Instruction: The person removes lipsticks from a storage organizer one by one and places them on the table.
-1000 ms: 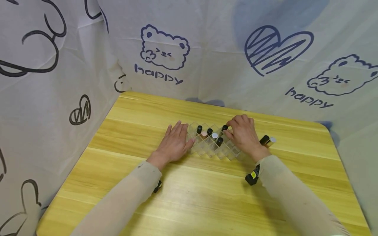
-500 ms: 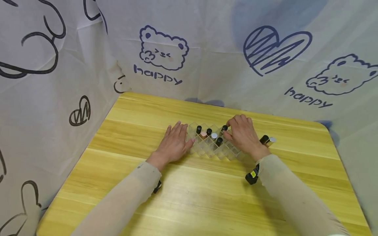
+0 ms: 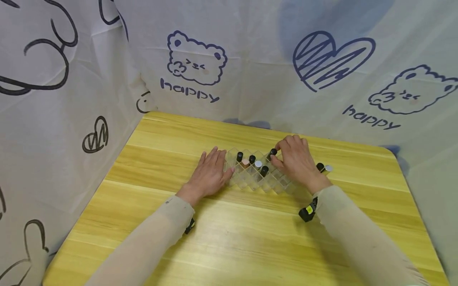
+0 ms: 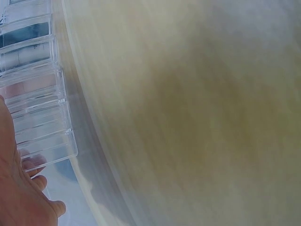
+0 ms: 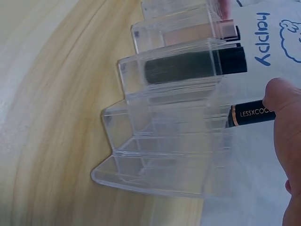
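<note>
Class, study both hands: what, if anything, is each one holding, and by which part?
The right hand pinches a black tube by its lettered upper end; the left hand only rests against the clear organizer.

I see a cloth-screened work corner, room type unclear: wood-grain table (image 3: 243, 242) under left hand (image 3: 210, 173), bear-printed cloth (image 3: 261, 91) beyond it

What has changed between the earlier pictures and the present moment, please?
The right hand and the black tube it pinches have shifted slightly up and rightward in the head view relative to the clear holder. Nothing was newly grasped or released. The left hand stays at the holder's left end, and the other tubes in it stay put.
</note>
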A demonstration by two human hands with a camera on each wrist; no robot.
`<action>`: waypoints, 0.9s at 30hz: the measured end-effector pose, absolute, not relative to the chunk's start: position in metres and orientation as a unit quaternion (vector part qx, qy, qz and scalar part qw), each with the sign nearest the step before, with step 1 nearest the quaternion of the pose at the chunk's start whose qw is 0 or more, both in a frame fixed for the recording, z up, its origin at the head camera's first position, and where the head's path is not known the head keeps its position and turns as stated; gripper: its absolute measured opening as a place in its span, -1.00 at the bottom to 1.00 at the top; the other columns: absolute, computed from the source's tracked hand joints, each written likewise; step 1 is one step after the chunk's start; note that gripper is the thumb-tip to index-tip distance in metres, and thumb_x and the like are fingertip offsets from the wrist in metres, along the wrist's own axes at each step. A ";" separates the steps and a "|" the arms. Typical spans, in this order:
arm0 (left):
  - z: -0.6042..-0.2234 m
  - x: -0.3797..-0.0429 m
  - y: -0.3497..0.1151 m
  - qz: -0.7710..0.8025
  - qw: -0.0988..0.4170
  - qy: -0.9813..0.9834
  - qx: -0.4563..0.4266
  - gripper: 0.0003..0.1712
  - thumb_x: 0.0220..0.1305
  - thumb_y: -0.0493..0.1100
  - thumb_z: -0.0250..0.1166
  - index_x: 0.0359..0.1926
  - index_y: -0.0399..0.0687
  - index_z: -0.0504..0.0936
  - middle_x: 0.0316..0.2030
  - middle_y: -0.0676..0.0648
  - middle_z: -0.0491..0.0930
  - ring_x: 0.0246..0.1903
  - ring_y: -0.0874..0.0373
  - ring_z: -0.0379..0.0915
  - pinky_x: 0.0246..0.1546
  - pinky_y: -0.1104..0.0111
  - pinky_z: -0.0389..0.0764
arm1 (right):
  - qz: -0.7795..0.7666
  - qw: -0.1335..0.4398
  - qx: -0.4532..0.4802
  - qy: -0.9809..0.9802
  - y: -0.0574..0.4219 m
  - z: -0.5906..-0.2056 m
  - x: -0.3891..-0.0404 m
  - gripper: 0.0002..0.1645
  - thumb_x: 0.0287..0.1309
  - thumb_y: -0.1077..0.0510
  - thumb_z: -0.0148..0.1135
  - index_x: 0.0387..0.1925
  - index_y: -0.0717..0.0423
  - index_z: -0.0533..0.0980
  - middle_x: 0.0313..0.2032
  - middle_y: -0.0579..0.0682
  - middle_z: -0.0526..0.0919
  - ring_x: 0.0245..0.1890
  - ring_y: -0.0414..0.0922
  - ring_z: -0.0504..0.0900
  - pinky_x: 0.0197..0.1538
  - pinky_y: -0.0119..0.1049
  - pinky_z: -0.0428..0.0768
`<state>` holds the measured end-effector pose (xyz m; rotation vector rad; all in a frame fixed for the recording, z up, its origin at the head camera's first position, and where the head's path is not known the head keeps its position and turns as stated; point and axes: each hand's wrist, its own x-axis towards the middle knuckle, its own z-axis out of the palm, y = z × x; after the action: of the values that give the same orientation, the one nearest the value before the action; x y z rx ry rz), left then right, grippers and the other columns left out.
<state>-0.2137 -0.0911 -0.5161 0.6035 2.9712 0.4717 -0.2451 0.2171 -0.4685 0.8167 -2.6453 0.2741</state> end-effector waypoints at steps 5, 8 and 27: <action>-0.515 -0.213 -0.091 0.153 0.038 0.968 0.195 -0.11 0.68 0.33 -0.25 0.68 -0.20 -0.02 0.63 -0.23 0.11 0.69 -0.10 -0.24 0.67 -0.10 -0.20 | 0.120 0.165 0.267 -0.942 0.217 -0.460 -0.245 -0.66 0.34 0.01 0.36 -0.13 0.25 0.62 -0.20 0.17 0.59 -0.19 0.16 0.40 -0.07 0.07 0.34; -0.515 -0.213 -0.091 0.155 0.039 0.968 0.195 -0.11 0.68 0.33 -0.24 0.68 -0.21 -0.02 0.63 -0.23 0.11 0.69 -0.10 -0.24 0.67 -0.10 -0.20 | 0.136 0.152 0.246 -0.948 0.217 -0.452 -0.245 -0.65 0.33 0.02 0.35 -0.14 0.27 0.63 -0.18 0.20 0.60 -0.18 0.19 0.40 -0.07 0.09 0.34; -0.512 -0.213 -0.090 0.153 0.045 0.968 0.195 -0.10 0.68 0.33 -0.27 0.68 -0.22 -0.03 0.64 -0.24 0.10 0.69 -0.11 -0.25 0.67 -0.10 -0.21 | 0.186 0.141 0.103 -0.967 0.218 -0.387 -0.223 -0.64 0.32 0.02 0.28 -0.26 0.31 0.56 -0.25 0.23 0.52 -0.10 0.25 0.36 0.01 0.17 0.30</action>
<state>-0.2127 -0.0903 -0.5122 0.5953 2.9555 0.4673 -0.2228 0.2175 -0.3868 0.2976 -2.7911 0.5365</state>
